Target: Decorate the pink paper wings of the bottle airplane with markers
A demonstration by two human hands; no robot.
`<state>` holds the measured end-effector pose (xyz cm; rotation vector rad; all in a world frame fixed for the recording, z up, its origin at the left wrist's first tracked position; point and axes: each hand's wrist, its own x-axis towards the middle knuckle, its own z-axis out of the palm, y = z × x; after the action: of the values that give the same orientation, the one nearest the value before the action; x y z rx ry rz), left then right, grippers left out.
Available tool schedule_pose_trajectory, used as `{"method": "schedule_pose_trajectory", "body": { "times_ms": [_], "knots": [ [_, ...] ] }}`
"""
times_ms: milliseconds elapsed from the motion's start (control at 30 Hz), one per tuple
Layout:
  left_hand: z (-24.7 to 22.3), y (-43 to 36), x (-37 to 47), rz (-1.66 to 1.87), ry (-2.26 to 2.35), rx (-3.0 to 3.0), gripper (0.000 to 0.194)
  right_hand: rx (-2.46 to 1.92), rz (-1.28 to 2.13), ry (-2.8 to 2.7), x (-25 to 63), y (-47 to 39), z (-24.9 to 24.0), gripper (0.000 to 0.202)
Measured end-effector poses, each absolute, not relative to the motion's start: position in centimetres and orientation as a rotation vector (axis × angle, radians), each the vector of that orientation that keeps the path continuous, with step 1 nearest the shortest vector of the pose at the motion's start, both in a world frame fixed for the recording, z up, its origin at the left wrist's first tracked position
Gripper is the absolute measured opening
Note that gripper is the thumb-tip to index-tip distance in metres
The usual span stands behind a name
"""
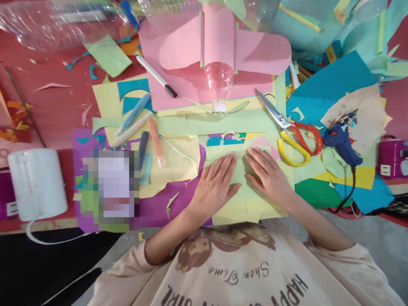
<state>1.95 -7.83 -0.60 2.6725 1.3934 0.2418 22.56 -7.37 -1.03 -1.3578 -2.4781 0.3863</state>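
Observation:
Both of my hands lie palm down on a pale green-yellow sheet of paper (240, 199) near the table's front edge. My left hand (217, 180) rests on its left part, fingers stretched and close together, thumb pointing right. On the right part lies my right hand (266, 172), its fingers spread a little across a folded-looking strip at the sheet's top. Scissors (285, 125) with red and yellow handles lie half open beyond my right hand. A clear bottle top (219, 80) joined to pink paper wings (261, 51) stands ahead of my hands.
A blue glue gun (342, 142) with a cord sits at the right. Markers (155, 142), a white-and-black pen (156, 75) and a white roll (37, 185) lie left. Plastic bottles (73, 21) line the back. Coloured paper scraps cover the red table (57, 55).

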Motion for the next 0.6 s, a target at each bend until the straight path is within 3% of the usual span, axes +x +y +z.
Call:
{"method": "schedule_pose_trajectory", "body": {
  "times_ms": [600],
  "knots": [
    [-1.49, -8.30, 2.11, 0.277, 1.349, 2.703, 0.065, -1.409, 0.411, -2.496, 22.66, -7.36, -1.35, 0.054]
  ]
}}
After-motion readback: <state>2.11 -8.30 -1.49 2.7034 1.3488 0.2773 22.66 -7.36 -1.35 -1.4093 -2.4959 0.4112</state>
